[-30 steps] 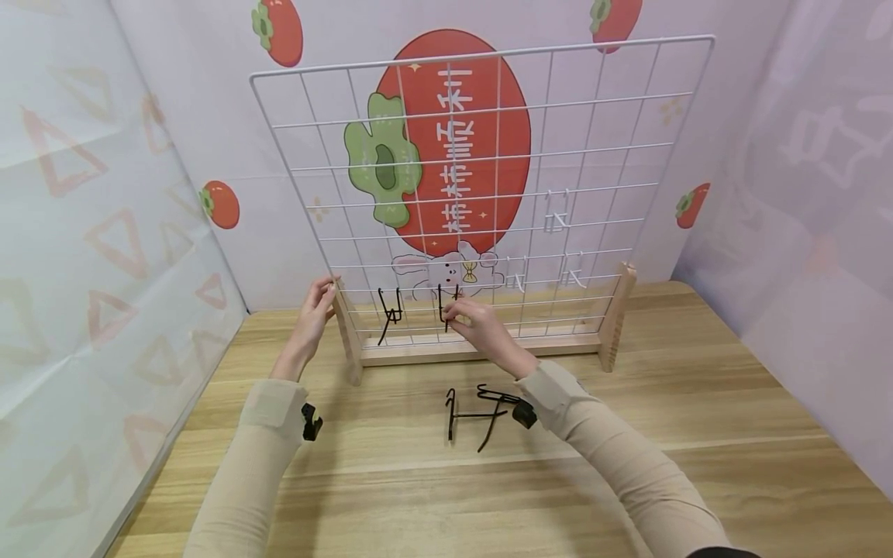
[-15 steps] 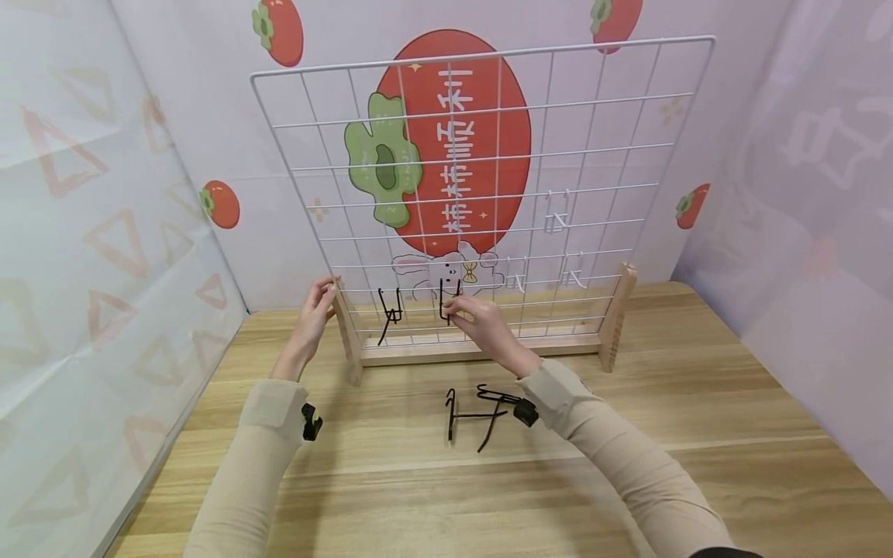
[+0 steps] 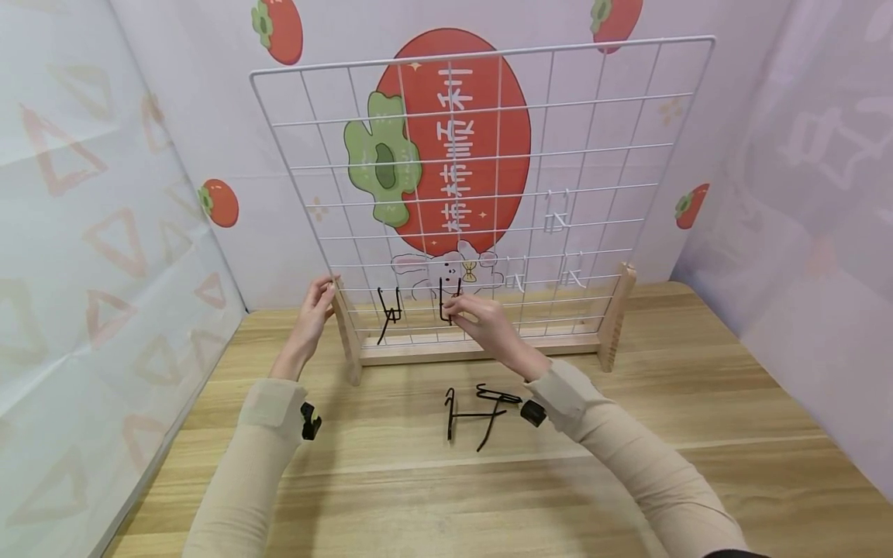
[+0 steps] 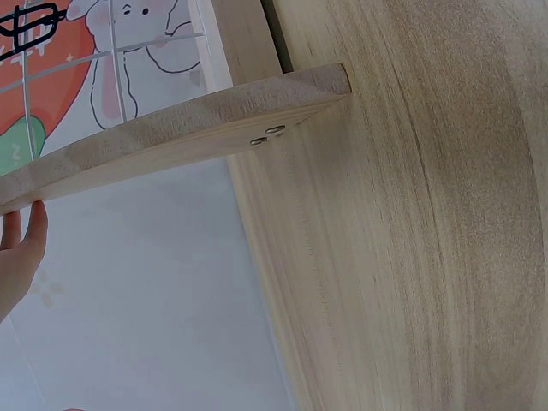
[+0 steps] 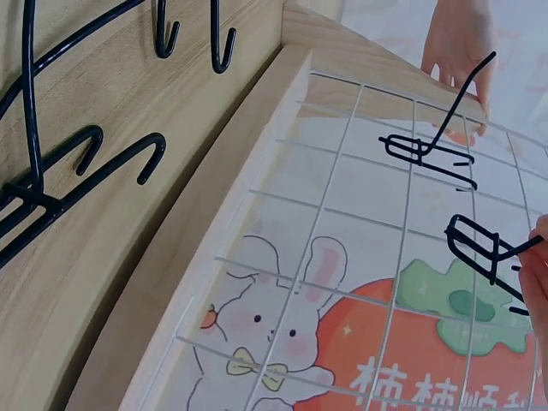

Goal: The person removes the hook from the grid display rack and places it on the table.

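A white wire grid (image 3: 481, 147) stands upright in a wooden base. My left hand (image 3: 312, 322) holds the upper end of the left wooden post (image 3: 346, 333); in the left wrist view its fingers (image 4: 34, 227) lie against the outer side. My right hand (image 3: 484, 322) pinches a black double-pronged hook (image 3: 442, 298) by its protruding arm, its prongs at the lower middle of the grid. To its left, a matching black hook (image 5: 419, 152) hangs on the wires. Two more black hooks lie on the table before the base, the left hook (image 3: 451, 416) and the right hook (image 3: 493, 418).
Several white hooks (image 3: 556, 221) hang on the right part of the grid. The right wooden post (image 3: 615, 322) and bottom rail (image 3: 418, 354) rest on the wooden table (image 3: 391, 496). A printed cloth backdrop (image 3: 167, 46) stands behind and at both sides.
My right hand has risen slightly with the black hook, and its forearm has shifted a little to the right. My left hand stays on the post.
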`<state>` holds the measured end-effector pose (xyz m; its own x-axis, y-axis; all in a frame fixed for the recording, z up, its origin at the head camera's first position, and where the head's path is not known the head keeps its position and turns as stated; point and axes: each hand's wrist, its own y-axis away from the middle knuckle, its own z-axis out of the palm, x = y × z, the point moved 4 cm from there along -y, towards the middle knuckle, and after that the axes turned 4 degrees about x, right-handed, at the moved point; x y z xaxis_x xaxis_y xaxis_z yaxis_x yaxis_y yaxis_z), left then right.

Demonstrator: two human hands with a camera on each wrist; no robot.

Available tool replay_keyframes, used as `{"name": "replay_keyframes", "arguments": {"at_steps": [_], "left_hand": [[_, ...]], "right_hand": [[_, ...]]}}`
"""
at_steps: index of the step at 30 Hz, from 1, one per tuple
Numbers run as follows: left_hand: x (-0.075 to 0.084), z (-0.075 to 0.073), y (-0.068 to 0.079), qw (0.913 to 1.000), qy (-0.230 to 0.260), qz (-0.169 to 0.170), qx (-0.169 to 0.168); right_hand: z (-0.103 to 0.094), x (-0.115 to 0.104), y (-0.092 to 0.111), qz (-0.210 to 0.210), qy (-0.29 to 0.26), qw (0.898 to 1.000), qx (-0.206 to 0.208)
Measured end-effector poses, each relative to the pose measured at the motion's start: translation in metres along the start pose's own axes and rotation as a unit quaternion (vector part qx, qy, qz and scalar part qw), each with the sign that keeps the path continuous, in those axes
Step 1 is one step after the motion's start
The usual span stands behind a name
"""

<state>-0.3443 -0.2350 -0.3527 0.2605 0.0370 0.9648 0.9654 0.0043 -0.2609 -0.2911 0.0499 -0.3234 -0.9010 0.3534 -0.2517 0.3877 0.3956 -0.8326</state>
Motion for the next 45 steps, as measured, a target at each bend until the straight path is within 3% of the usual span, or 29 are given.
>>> {"name": "replay_keyframes", "arguments": {"at_steps": [12,17,27,33,45], "left_hand": [[0.002,-0.001,0.000,1.0000,0.001,-0.007,0.002],[0.015,0.004,0.004,0.9999,-0.006,-0.012,-0.003],[0.021,0.008,0.006,0.9999,-0.003,-0.011,-0.006],[0.011,0.004,0.001,0.9999,0.001,-0.012,-0.002],[0.001,0.000,0.000,1.0000,0.001,-0.005,0.006]], "right_hand": [[-0.012,-0.011,0.006,-0.030,-0.010,0.999,-0.007],[-0.016,-0.014,0.012,-0.032,-0.014,0.999,-0.017],[-0.024,-0.018,0.027,-0.043,-0.001,0.998,-0.045],[-0.028,-0.016,0.041,-0.074,0.030,0.996,-0.048],[-0.042,-0.014,0.063,-0.079,0.047,0.993,-0.070]]}}
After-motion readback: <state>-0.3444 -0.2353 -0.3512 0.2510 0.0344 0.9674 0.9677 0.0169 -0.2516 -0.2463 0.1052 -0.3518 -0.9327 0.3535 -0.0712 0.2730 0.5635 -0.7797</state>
